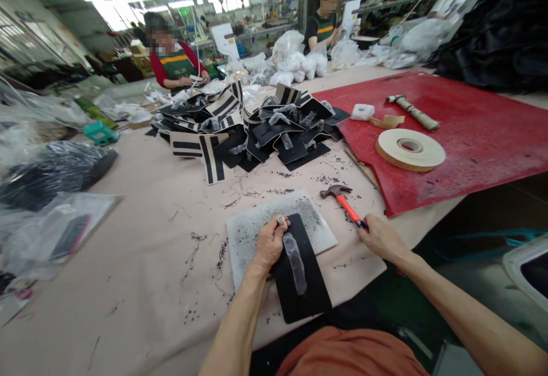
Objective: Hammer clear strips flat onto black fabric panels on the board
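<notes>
At the near edge of a cloth-covered worktable (149, 205), my left hand (269, 243) closes in a fist around a short, punch-like tool (281, 220), its pale round end showing above my fingers and its lower end hidden. Below that fist lies a black panel (314, 287) with a clear plastic strip (295, 265) along its middle; its far end overlaps a speckled white board (248, 230), and its near end reaches the table's near edge.

My right hand (382, 238), fingers clamped on the handle, holds a claw hammer (351, 209) near the table's near right corner, head pointing away to the left (whether the steel touches the tabletop, I cannot tell). Loose threads (196, 245) lie left of the board.

Toward the table's far edge, a heap of black and cream panels (257, 130) lies jumbled. On the right, a red sheet (471, 113) carries a roll of tape (430, 150) by its left edge and a tool with a wrapped handle (415, 113) beyond. A teal box (100, 133) sits toward the left edge. Across the table, a co-worker in a green apron (180, 67) handles something pale.
</notes>
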A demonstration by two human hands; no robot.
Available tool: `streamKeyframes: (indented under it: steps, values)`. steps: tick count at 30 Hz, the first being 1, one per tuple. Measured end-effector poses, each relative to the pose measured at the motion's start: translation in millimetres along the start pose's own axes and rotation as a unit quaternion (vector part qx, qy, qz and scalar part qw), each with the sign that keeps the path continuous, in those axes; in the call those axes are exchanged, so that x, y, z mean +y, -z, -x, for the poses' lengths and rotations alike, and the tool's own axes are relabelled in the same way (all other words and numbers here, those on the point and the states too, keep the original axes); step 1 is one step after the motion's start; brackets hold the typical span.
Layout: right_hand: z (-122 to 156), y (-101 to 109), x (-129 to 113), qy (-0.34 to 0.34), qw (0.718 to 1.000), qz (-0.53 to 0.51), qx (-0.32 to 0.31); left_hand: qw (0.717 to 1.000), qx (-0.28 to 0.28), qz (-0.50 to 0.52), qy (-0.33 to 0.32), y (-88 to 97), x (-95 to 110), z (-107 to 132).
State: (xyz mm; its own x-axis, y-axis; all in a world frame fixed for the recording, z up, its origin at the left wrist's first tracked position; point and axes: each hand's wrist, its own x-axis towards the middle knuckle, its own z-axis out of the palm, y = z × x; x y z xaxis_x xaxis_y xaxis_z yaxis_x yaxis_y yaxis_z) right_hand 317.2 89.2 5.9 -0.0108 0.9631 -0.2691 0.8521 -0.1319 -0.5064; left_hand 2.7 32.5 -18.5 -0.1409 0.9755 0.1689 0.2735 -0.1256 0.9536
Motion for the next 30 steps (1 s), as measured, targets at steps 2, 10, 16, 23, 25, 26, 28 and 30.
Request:
streamKeyframes:
  steps: [2, 10, 16, 23, 25, 26, 28, 30]
  values:
    - [4, 9, -18, -0.015, 0.988, -0.119, -0.095, 1.000, -0.004, -0.001, -0.005, 0.4, 0, 0]
    - [55, 24, -86, 0.223, 0.969, -0.103, 0.035, 1.000, -0.012, -0.012, -0.023, 0.2, 4, 1]
    - [63, 35, -97, 0.348, 0.927, 0.134, 0.027, 1.000, -0.013, -0.013, -0.018, 1.0, 3, 1]
    - [64, 33, -101, 0.342, 0.930, 0.105, 0.088, 0.999, -0.014, -0.009, -0.035, 1.8, 0, 2]
    - [64, 36, -102, 0.356, 0.921, 0.157, 0.019, 0.999, -0.019, -0.019, -0.035, 1.8, -1, 2]
    - [64, 40, -104, 0.359, 0.920, 0.159, 0.012, 0.999, -0.022, -0.021, -0.035, 1.6, -1, 2]
    - [66, 49, -112, 0.352, 0.928, 0.104, 0.062, 0.999, -0.024, -0.018, -0.033, 1.0, -3, 2]
    - [69, 54, -119, 0.319, 0.933, 0.014, 0.165, 0.999, -0.022, -0.007, -0.032, 0.6, -4, 2]
